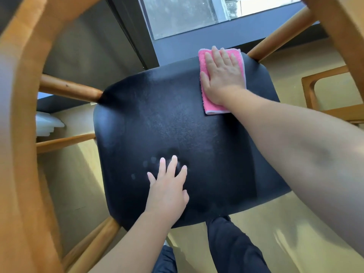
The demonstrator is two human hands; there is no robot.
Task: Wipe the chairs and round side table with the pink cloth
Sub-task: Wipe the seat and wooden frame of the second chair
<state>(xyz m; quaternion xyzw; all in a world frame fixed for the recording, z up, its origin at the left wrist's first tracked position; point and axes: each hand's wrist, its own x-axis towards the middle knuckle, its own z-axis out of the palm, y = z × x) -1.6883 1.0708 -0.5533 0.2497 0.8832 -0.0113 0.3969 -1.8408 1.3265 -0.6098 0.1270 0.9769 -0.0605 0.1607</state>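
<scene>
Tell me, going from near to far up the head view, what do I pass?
Trouser legs → left hand over the black seat → right hand flat on the pink cloth → window.

Seemingly a sitting room or lounge: a wooden armchair [23, 95] with a black seat, a dark-framed window [187, 14] reaching the pale wood floor [285, 223] beyond the right hand [222, 75], and a second wooden chair frame [309, 89] to that hand's right.

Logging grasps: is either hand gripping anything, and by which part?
Nothing is gripped. The right hand presses flat on the pink cloth, mid-cloth; the left hand lies flat on the black seat.
</scene>
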